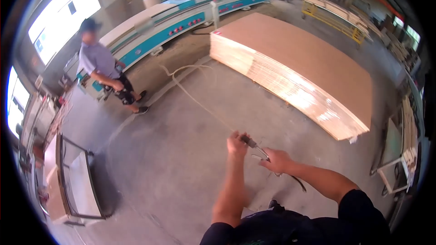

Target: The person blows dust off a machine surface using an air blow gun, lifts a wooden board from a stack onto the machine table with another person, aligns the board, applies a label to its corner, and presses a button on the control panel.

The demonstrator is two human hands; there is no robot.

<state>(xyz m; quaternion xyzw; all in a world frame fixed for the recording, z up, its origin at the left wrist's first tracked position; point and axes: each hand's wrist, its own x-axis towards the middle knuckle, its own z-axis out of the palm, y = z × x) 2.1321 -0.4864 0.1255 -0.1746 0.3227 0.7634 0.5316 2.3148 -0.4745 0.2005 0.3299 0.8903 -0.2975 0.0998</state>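
In front of my body both hands hold a metal hand tool [260, 150] with a dark coupling [248, 141], which looks like an air blow gun. My left hand [237, 144] is closed at the coupling, where a pale thin hose [195, 100] meets it. The hose trails forward across the floor and loops near the long machine. My right hand [277, 160] wraps round the tool's metal body, and a thin lever sticks out beside its fingers. A dark, thin tube or strap [298, 182] hangs below my right wrist. The fingers partly cover the tool.
A large stack of boards [295, 63] stands ahead to the right. Behind it runs a long teal-and-white machine [177, 25]. A person [102, 66] stands at left, near a cart [86, 186]. A rack with panels [399, 154] is at right, a yellow trolley [331, 20] farther back.
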